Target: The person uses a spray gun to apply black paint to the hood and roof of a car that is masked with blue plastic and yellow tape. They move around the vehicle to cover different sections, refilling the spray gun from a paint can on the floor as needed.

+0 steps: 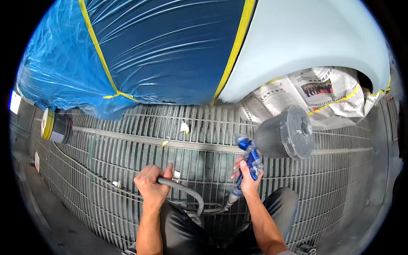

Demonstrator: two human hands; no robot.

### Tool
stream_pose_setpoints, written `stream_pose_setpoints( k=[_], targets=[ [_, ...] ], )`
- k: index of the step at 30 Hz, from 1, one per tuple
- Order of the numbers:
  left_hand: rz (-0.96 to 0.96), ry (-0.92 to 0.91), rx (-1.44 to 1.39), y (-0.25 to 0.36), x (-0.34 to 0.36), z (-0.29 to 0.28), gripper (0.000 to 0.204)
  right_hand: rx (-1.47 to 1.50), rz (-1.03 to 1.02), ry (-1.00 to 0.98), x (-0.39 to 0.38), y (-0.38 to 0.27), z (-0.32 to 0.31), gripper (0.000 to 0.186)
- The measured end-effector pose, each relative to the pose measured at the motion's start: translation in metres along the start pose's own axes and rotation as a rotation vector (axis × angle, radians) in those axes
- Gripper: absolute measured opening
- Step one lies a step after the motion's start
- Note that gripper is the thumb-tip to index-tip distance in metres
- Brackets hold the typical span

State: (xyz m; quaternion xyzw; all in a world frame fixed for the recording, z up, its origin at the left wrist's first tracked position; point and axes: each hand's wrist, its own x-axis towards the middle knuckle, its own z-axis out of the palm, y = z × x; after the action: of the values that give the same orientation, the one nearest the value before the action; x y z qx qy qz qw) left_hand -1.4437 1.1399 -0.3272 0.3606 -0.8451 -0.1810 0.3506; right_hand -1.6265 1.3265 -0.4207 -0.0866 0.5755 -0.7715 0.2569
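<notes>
The right hand [248, 176] is closed around the blue handle of a spray gun [250, 159], with one finger laid along its front; the gun is held upright above the person's right knee, and its large grey paint cup [284, 132] is tilted out to the right of the gun body. The left hand [152, 185] is shut in a fist around a grey air hose [189, 194], which is looped from that hand down and round to the base of the gun. Both hands are held low over a metal floor grating [127, 144], just in front of the knees in dark trousers [187, 231]. To the far left, a round tin [57, 126] with a yellow band and a white lid bearing a red mark is seen lying on its side on the grating. Small scraps of yellow tape [165, 143] and a white scrap of paper [184, 127] are scattered on the grating ahead of the hands. Beyond them, a pale grey primed car panel [306, 46] is curved over a wheel arch stuffed with newspaper [297, 95], which carries a small colour photograph. The rest of the car body is covered with blue plastic sheeting [157, 46], fastened along its edges by strips of yellow masking tape [236, 46]. Nothing is interposed between the gun and the panel.
</notes>
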Motion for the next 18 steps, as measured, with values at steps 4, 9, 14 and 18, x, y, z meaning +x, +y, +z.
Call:
stream_pose_setpoints(
  k=[4, 9, 14, 18],
  targets=[
    [-0.042, 0.01, 0.001, -0.004, 0.0, -0.001, 0.04, 0.096, 0.018, -0.197, 0.004, -0.028, 0.02, 0.031],
    [-0.106, 0.095, -0.005, -0.026, -0.007, -0.009, 0.041, 0.121, -0.015, -0.09, 0.01, -0.041, -0.006, 0.029],
    [-0.245, 0.247, -0.119, -0.048, -0.01, -0.013, 0.046, 0.168, 0.0, 0.03, 0.031, -0.041, -0.029, 0.028],
    [-0.141, 0.185, -0.009, -0.037, -0.011, -0.012, 0.047, 0.051, 0.084, 0.137, 0.047, -0.022, -0.042, 0.022]
  ],
)
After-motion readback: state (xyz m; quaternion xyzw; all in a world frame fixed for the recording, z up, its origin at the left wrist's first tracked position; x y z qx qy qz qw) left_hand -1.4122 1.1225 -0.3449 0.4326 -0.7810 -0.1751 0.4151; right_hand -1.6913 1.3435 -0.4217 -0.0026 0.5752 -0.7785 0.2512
